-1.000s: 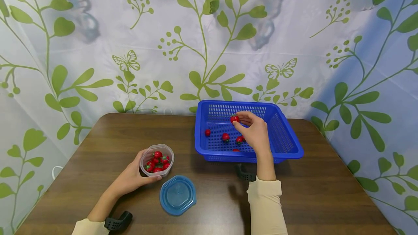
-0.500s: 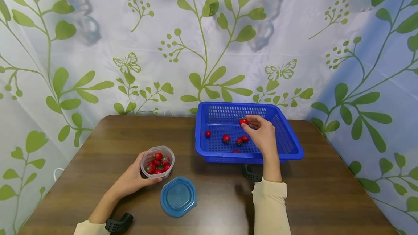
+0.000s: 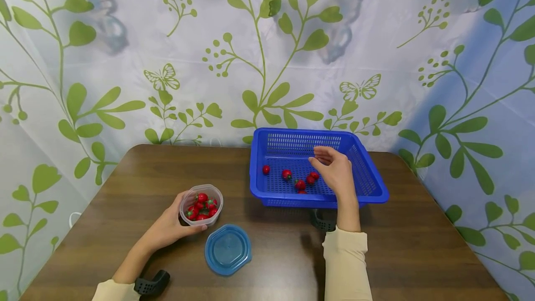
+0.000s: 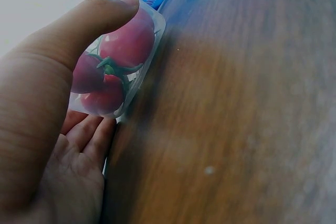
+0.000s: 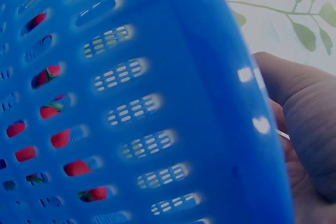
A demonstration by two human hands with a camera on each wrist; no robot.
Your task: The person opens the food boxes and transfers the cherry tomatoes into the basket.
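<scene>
Since half a second ago the right hand's tomato has dropped among the loose ones. Left hand curls round a clear plastic tub of small red tomatoes beside its round blue lid; right hand, fingers loosely bent and empty, hovers over the perforated blue basket holding six tomatoes

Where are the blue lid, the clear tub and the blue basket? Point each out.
blue lid (image 3: pixel 227 249), head view, centre of its top.
clear tub (image 3: pixel 216 215), head view, right side wall.
blue basket (image 3: pixel 368 197), head view, front right rim.
</scene>
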